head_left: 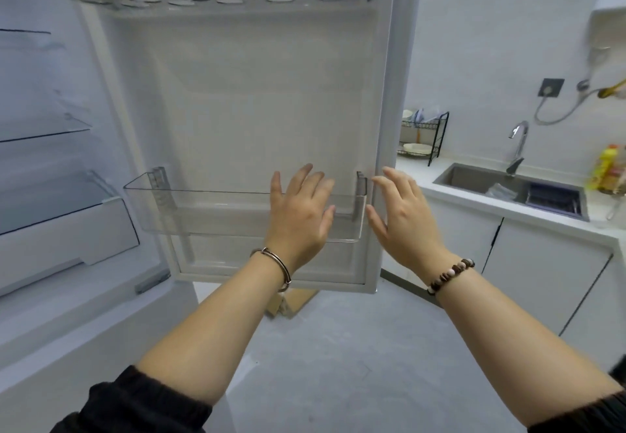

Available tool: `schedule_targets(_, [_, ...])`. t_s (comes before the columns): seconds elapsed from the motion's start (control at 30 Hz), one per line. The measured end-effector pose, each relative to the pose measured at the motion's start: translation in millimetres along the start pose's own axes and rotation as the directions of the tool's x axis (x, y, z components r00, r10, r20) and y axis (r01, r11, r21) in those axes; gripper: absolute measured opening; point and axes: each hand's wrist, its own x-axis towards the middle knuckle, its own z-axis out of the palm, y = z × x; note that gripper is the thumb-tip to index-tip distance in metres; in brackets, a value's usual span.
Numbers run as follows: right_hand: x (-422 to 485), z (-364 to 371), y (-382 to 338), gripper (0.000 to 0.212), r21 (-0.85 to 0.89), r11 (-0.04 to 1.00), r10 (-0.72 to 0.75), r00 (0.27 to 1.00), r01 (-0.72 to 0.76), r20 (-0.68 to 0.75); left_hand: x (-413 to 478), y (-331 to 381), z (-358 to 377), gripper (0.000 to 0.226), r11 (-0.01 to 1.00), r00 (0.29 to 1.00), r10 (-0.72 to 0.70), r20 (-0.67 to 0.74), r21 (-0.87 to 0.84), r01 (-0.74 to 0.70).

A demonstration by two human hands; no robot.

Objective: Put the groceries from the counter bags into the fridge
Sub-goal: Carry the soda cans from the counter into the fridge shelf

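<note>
Fridge (254, 101) — left hand (299, 217); right hand (404, 221)

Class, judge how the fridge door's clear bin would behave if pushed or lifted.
The clear bin looks thin-walled and empty, so probably light. Its glossy plastic may feel slippery and might crack if forced. Slotted into the fridge door, it likely resists sideways pushes.

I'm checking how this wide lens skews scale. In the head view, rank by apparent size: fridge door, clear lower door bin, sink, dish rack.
1. fridge door
2. clear lower door bin
3. sink
4. dish rack
The sink and rack stand farther from the camera, so this says nothing of true size.
</note>
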Motion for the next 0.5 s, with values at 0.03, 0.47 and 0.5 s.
schedule_targets(0.03, [-7,-7,7,0.049,-0.018,0.999,0.032,0.999,-0.032,0.002,3,9,0,0.045,1.0,1.0,0.024,0.006,-0.018,-0.024])
schedule_targets(0.47, [-175,-170,74,0.049,-0.457,0.703,0.52,0.832,-0.545,-0.193,20,236,9,0.058,0.803,0.902,0.431,-0.028,-0.444,-0.397])
schedule_targets(0.5, [-194,-189,76,0.049,-0.493,0.647,0.556,0.802,-0.582,-0.217,18,262,6,0.06,0.768,0.885,0.465,-0.035,-0.48,-0.423])
